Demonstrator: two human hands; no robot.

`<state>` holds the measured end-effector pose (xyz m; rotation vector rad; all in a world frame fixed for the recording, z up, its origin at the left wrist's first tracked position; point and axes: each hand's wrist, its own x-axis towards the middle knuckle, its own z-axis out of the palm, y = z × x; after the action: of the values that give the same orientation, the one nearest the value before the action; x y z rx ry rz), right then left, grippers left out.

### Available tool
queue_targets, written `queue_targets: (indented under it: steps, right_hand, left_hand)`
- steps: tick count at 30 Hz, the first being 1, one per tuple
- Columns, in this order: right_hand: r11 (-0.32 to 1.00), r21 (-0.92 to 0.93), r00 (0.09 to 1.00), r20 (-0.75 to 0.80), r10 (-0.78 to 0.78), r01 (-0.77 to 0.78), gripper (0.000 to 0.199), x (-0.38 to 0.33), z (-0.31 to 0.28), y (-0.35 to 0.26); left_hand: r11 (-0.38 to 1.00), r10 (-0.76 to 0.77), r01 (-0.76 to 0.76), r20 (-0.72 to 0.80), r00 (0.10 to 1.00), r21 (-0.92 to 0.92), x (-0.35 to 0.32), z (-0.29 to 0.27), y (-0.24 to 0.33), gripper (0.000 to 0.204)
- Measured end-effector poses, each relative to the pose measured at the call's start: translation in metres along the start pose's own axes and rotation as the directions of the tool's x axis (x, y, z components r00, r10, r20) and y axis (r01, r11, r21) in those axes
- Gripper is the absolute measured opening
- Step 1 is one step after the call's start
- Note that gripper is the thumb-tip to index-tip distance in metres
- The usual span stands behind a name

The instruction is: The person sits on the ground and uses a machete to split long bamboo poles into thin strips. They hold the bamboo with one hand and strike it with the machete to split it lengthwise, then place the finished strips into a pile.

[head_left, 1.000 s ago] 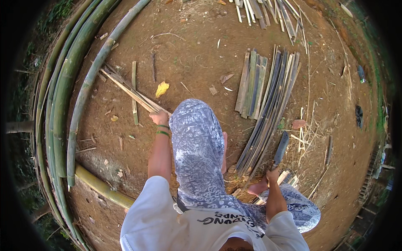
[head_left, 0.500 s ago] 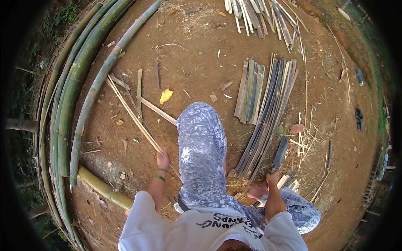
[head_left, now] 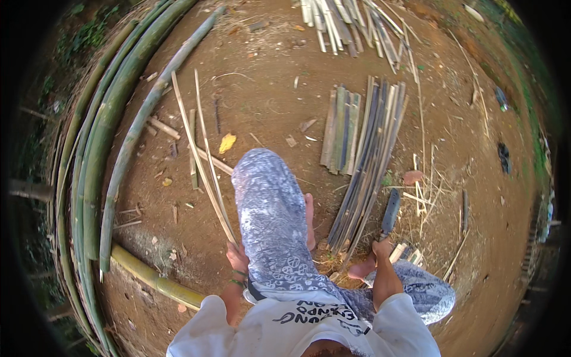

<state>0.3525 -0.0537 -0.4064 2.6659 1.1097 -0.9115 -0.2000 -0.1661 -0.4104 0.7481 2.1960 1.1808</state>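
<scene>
Beside my raised knee, my left hand (head_left: 238,257) is closed around the near ends of thin split bamboo strips (head_left: 202,156). The strips are pale, reach away from me and spread into two at their far ends. My right hand (head_left: 383,248) grips the handle of a broad dark-bladed machete (head_left: 391,211), its blade pointing away from me. Just left of that blade lies a long bundle of dark and pale bamboo strips (head_left: 370,166) on the dirt. By my right hand, cut bamboo pieces (head_left: 399,252) show partly behind my forearm.
Thick green bamboo poles (head_left: 101,143) run along the left, with a yellowish pole (head_left: 157,281) near my left elbow. Shorter slats (head_left: 341,131) lie beside the long bundle. A pile of pale strips (head_left: 333,24) is at the back. A yellow leaf (head_left: 227,143) rests on the dirt.
The strips in my left hand have swung rightward to point more straight ahead, and their far ends have parted. That hand has come closer to me. The machete remains in my right hand.
</scene>
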Motion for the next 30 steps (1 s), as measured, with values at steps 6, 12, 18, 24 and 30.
queue_targets:
  steps: [6,12,18,24,30]
  right_hand:
    - [0.999,0.022,0.996,-0.077,0.036,-0.034,0.082,0.015,0.017,0.010]
    - [0.998,0.065,0.993,-0.119,0.020,-0.012,0.080,0.011,0.012,0.006]
    - [0.984,0.135,0.991,-0.054,0.126,-0.117,0.075,0.011,0.013,0.012]
    - [0.999,-0.042,0.997,-0.073,-0.023,0.020,0.079,-0.004,-0.001,0.000]
    - [0.993,0.117,0.995,-0.097,0.014,-0.002,0.062,0.006,0.007,-0.003]
  left_hand:
    - [0.267,-0.399,0.681,0.565,0.722,-0.682,0.088,0.063,0.093,0.041]
    - [0.401,-0.395,0.690,0.566,0.724,-0.603,0.142,0.143,0.124,0.042]
    - [0.509,-0.389,0.658,0.533,0.751,-0.555,0.159,0.179,0.116,0.042]
    - [0.693,-0.129,0.346,0.363,0.923,-0.633,0.240,0.104,0.036,0.043]
    - [0.654,0.410,-0.367,0.098,0.907,0.661,0.172,0.035,0.190,0.021]
